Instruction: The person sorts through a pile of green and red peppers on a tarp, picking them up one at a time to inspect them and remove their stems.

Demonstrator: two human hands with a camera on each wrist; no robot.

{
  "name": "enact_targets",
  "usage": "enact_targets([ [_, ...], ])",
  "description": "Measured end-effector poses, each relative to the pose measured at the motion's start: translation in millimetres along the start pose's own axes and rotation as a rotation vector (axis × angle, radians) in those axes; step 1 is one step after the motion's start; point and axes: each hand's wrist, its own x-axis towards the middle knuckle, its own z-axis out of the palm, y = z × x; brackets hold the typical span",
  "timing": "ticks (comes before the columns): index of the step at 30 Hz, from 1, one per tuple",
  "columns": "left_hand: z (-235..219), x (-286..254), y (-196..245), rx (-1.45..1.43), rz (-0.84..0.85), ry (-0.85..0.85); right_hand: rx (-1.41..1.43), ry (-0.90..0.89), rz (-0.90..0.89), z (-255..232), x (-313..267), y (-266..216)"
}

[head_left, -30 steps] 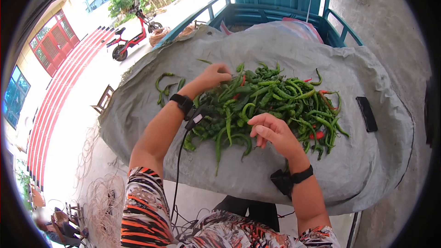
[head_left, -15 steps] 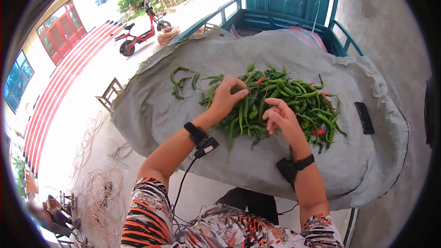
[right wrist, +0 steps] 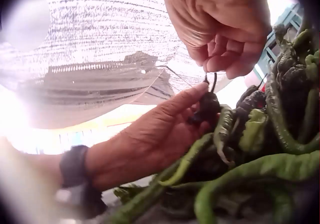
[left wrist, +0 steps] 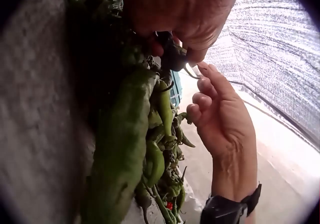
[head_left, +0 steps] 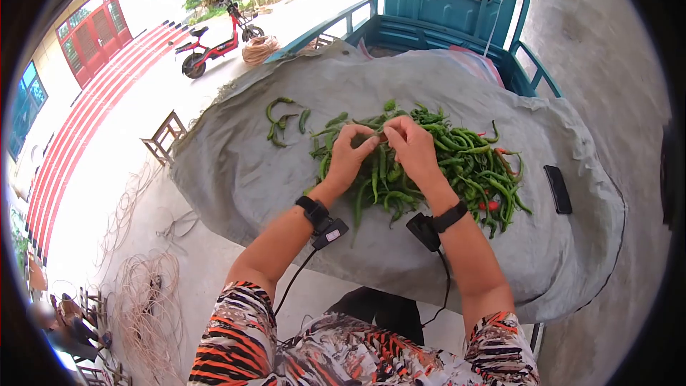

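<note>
A heap of green chili peppers [head_left: 457,161], with a few red ones, lies on a grey cloth [head_left: 286,179]. Over its left part my two hands meet, fingertips close together. My left hand [head_left: 346,161] holds a dark green pepper [right wrist: 207,106] between thumb and fingers, its thin stem pointing up. The thumb and fingertips of my right hand [head_left: 416,150] pinch that stem [right wrist: 215,82] from above. In the left wrist view, a large green pepper [left wrist: 122,149] hangs close to the camera, beneath the hands. The held pepper is mostly hidden in the head view.
Several separate peppers [head_left: 277,125] lie to the left of the heap. A black phone [head_left: 558,189] rests on the cloth at the right. Beyond the cloth stands a blue truck bed [head_left: 446,28]. A small wooden stool [head_left: 164,136] and coiled cord [head_left: 146,307] are on the ground at left.
My left hand came from the heap's far left edge in toward the middle, holding a pepper. My right hand, earlier apart with loose fingers, moved up and left to the pepper's stem.
</note>
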Motion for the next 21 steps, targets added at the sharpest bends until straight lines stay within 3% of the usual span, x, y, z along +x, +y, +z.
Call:
enact_targets([
  [2,4.2,-3.1,-6.8,-0.059,-0.055,0.058,0.018,-0.001,0.001,1.8,3.1,2.6],
  [5,8.4,-3.4,-18.5,-0.103,0.001,0.113,0.145,0.025,0.009,7.2,5.8,7.8],
  [10,4.0,-6.2,-8.8,-0.058,-0.031,0.048,0.469,0.027,0.107,14.4,8.0,23.9],
  [13,4.9,-5.3,-3.0,-0.051,-0.007,0.028,0.607,-0.001,0.104,15.8,4.2,29.3],
  [16,6.6,-4.9,-3.1,-0.016,0.080,0.064,0.781,0.124,-0.007,21.2,0.0,27.4],
  [17,6.9,-4.3,-3.3,0.007,0.126,0.083,0.750,0.159,-0.045,20.6,-1.2,24.9],
  [21,1.2,-7.9,-3.7,-0.160,0.006,-0.028,0.592,0.240,-0.158,16.3,-7.3,15.3],
])
